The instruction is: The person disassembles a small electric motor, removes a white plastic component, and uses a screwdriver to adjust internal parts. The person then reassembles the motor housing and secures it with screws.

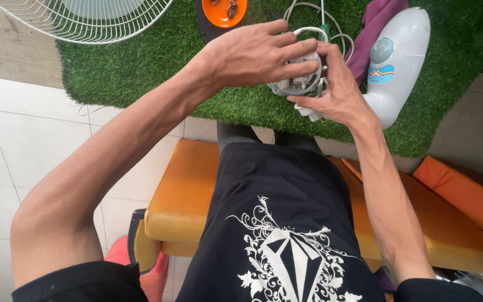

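Over the green turf mat (141, 72), beside the white fan housing (398, 61), the left hand (252, 53) and right hand (334, 92) curl closed around a small fan motor (300, 78), seemingly dense, rigid, best gripped by its frame, not its fragile-looking wires (314, 14).

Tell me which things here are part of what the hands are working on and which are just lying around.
In hand:
left hand
right hand
small white motor part with wires, held by both

Lying about:
white fan housing
fan grille
orange dish of small parts
purple cloth
white cable
green turf mat
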